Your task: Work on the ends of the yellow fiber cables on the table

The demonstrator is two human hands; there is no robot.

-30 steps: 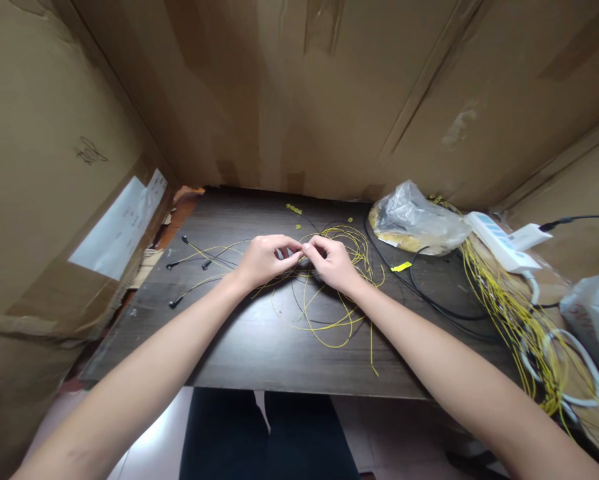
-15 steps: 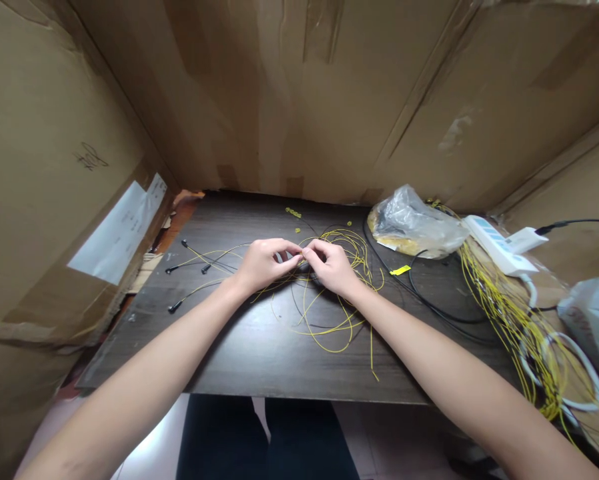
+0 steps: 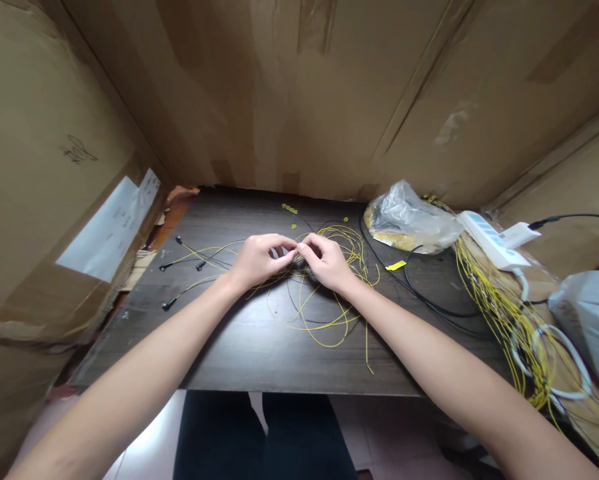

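My left hand (image 3: pixel 259 259) and my right hand (image 3: pixel 327 261) meet fingertip to fingertip over the middle of the table, both pinched closed. A bit of thin yellow wire shows at the left fingertips; what the right fingers grip is too small to make out. Beneath and right of the hands lie loose loops of yellow wire (image 3: pixel 329 346). Thin yellow and black leads run out to the left and end in black connectors, one of them a front connector (image 3: pixel 168 305). Small yellow pieces (image 3: pixel 289 208) lie behind the hands.
A clear plastic bag (image 3: pixel 409 217) sits at the back right, near a white power strip (image 3: pixel 494 240). Black cable (image 3: pixel 429 305) curves over the table with a yellow tag (image 3: pixel 395 265). A yellow wire bundle (image 3: pixel 499 313) hangs along the right edge. Cardboard walls (image 3: pixel 279 100) enclose the table (image 3: pixel 219 363).
The view has shifted slightly, moving the scene a little to the left. Both hands keep their pinch at the same spot over the wires.
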